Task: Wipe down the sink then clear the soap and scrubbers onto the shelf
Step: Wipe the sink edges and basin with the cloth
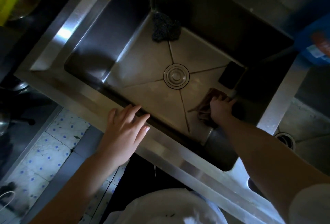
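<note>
Right hand point(221, 109) grips a cloth point(205, 107) on the floor of the sink point(59, 45); left hand point(125, 131) lies flat on the front rim.

The right fingers are curled tight round the brownish cloth, pressing it down near the right wall, beside the drain point(176, 75). The left fingers are straight and spread, tips at the basin edge, holding nothing. A wire scrubber point(165, 29) sits in the far corner, well apart from both hands; a dark pad point(231, 74) leans by the right wall just beyond the cloth. A blue tub point(316, 43) stands at the right edge.
</note>
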Motion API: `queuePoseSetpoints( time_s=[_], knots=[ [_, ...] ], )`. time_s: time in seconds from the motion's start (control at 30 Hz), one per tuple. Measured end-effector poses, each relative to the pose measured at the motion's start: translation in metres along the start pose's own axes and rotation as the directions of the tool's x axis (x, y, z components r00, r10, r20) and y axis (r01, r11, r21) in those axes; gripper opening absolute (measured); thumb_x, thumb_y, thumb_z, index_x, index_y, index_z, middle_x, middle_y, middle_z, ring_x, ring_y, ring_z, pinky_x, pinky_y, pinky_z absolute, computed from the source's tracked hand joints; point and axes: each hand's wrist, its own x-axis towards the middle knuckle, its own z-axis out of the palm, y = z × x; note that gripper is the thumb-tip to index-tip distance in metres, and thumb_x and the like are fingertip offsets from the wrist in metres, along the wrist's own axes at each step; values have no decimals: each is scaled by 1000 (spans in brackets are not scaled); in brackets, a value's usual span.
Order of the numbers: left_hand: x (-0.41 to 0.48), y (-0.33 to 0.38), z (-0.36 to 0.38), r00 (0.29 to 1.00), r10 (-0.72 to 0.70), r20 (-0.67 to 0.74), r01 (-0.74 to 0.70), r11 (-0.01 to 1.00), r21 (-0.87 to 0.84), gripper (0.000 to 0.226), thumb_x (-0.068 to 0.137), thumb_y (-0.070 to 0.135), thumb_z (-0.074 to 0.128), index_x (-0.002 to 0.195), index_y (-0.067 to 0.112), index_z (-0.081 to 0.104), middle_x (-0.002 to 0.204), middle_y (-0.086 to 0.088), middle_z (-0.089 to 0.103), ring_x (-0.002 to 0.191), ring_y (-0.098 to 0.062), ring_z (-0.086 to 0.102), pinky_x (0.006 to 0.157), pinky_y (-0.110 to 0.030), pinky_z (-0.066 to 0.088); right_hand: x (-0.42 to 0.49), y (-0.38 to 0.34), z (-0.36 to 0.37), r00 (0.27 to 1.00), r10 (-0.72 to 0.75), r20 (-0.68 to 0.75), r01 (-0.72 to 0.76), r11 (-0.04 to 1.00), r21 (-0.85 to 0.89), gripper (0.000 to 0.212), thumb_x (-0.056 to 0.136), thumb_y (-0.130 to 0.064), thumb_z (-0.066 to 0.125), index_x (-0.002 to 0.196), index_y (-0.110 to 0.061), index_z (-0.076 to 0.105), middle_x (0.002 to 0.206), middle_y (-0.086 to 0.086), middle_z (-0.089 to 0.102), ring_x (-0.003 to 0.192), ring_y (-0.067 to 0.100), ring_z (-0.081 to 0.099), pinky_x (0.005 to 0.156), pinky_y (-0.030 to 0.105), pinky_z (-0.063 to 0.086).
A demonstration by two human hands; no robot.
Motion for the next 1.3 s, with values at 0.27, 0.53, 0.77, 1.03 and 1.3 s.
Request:
queuePoseSetpoints(
  time_s=[0.27, 0.53, 0.77, 1.03, 1.3],
  knots=[
    [2, -6, -2, 1000, 0, 5, 0, 1000, 1, 40, 90, 35, 39, 108, 15, 68, 124, -13, 58, 107, -32, 58, 91, -52, 39, 9, 4, -3, 1000, -12, -22, 13, 998, 67, 32, 91, -7, 41, 119, -7, 58, 130, 20, 53, 126, 39, 45, 107, 65, 22],
    [1, -11, 0, 1000, -2, 24, 1, 999, 34, 39, 91, 38, 37, 109, 19, 67, 125, -10, 58, 113, -30, 55, 93, -50, 36, -38, -27, 30, 953, -237, 186, 260, 960, -106, 25, 91, -12, 49, 113, -15, 60, 122, 9, 59, 117, 29, 54, 104, 50, 36],
    [1, -15, 6, 1000, 14, -28, -13, 999, 37, 35, 91, 39, 39, 104, 21, 65, 122, -9, 58, 111, -29, 55, 92, -49, 34, -51, -33, 38, 892, -364, 267, 390, 920, -49, 26, 95, -11, 41, 112, -6, 59, 119, 15, 60, 112, 32, 57, 94, 46, 47],
    [1, -25, 3, 999, -12, -50, 14, 999, 47, 36, 90, 39, 40, 109, 19, 65, 125, -10, 56, 112, -30, 53, 93, -48, 34, -51, -31, 46, 886, -432, 167, 439, 899, 1, 25, 90, -9, 47, 115, -7, 43, 123, 18, 51, 108, 35, 59, 86, 45, 47],
    [2, -37, -8, 997, -68, -48, 69, 997, 20, 40, 90, 38, 38, 110, 16, 66, 126, -12, 56, 113, -31, 54, 94, -50, 36, -50, -53, 41, 838, -531, 128, 546, 811, -209, 31, 92, -16, 46, 123, -7, 46, 128, 16, 49, 108, 33, 60, 85, 41, 42]
  ],
)
